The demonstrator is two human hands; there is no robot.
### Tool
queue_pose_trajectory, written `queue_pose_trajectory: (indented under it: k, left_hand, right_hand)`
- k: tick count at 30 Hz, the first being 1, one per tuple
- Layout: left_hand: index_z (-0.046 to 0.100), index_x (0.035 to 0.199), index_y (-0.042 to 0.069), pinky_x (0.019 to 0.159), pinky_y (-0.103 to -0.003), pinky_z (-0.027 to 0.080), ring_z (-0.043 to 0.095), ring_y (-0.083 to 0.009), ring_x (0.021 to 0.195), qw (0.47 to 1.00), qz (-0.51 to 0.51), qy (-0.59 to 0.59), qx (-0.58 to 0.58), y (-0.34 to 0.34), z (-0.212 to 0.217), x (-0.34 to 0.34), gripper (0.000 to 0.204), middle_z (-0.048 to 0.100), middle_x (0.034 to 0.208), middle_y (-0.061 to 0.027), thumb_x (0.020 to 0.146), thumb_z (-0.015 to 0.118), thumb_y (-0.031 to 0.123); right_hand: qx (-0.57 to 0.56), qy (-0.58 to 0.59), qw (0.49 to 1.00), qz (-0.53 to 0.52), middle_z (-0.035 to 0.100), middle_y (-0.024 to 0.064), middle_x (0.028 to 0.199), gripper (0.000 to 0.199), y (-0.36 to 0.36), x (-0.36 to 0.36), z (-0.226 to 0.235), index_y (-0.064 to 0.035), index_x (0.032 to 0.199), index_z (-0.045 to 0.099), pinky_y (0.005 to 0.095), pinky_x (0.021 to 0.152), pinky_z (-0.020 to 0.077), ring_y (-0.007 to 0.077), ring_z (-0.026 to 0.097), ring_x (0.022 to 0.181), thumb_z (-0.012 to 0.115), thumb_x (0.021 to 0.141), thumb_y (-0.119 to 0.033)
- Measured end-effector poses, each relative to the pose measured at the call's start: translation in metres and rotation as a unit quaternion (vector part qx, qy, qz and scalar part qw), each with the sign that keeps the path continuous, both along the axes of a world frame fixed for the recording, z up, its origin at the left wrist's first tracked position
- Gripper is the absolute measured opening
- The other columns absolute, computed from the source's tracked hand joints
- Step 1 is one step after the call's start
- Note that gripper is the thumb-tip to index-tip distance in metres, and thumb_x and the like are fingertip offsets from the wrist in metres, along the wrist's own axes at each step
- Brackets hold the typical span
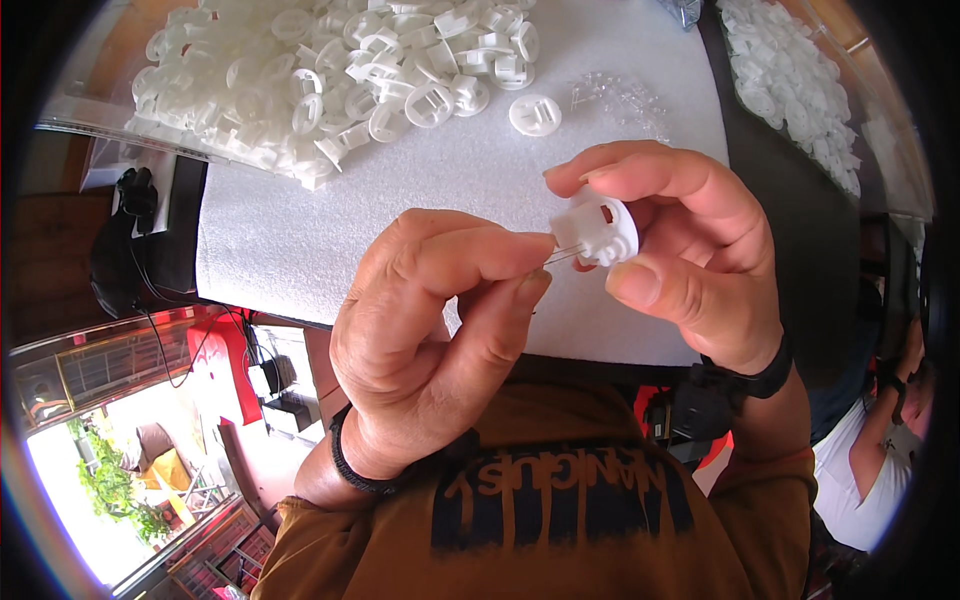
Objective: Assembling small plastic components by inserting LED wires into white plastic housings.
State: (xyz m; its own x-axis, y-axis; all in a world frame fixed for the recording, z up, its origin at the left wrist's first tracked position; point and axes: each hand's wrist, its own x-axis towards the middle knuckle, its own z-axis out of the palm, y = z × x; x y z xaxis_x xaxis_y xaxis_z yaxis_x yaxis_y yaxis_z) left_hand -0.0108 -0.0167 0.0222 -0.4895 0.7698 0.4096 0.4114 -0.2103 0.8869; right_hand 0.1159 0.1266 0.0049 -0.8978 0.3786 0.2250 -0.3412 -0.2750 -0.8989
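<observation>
My right hand [700, 240] holds a white round plastic part [600, 232] between its thumb and fingers, tilted with its moulded side towards my left hand. A small reddish slot shows in the part's disc. My left hand [440, 300] pinches thin metal wires [563, 256] between thumb and forefinger. The wires reach the moulded side of the plastic part; whether they join it inside cannot be seen. Both hands are above the near half of a white foam sheet [290, 240].
A big heap of similar white plastic parts [380, 70] covers the far left of the sheet. One loose part [535, 115] lies beside small clear pieces with thin legs [625, 100]. At the far right is a clear bin of white parts [795, 90]. Another person's arm [880, 430] shows at right.
</observation>
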Motion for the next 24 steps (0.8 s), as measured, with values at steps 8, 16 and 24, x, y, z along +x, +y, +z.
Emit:
queue_pose_trajectory:
  k: [8,16,24]
  left_hand:
    - [0.062,0.092,0.002,0.055,-0.023,0.043,0.055,-0.0137,0.065,0.999,0.009,0.049,0.0,-0.0011,-0.0021,-0.0015,0.024,0.059,0.08,-0.007,0.071,0.066,-0.008]
    - [0.056,0.093,-0.002,0.054,-0.017,0.037,0.045,-0.0054,0.061,0.998,-0.015,0.057,0.014,-0.0008,-0.0031,-0.0013,0.012,0.054,0.089,-0.009,0.081,0.057,-0.003]
    - [0.056,0.093,-0.002,0.053,-0.017,0.037,0.045,-0.0053,0.062,0.996,-0.003,0.084,-0.013,-0.004,0.0002,-0.0008,0.012,0.054,0.089,-0.0088,0.082,0.057,-0.004]
  right_hand:
    - [0.016,-0.002,1.0,0.002,0.05,0.0207,0.118,0.043,-0.0003,-0.0012,-0.0015,0.0007,0.118,0.048,0.0321,0.083,0.0456,0.0206,0.054,0.101,0.063,0.08,-0.011]
    - [0.009,0.002,1.0,0.001,0.05,0.0211,0.118,0.042,-0.0015,-0.0008,-0.0013,-0.0001,0.118,0.048,0.0325,0.081,0.0462,0.021,0.055,0.098,0.063,0.08,-0.012]
    - [0.259,0.041,0.963,-0.058,0.047,0.0216,0.119,0.04,0.0036,0.0008,0.0034,0.0023,0.116,0.05,0.035,0.091,0.0415,0.0263,0.048,0.112,0.062,0.078,-0.002]
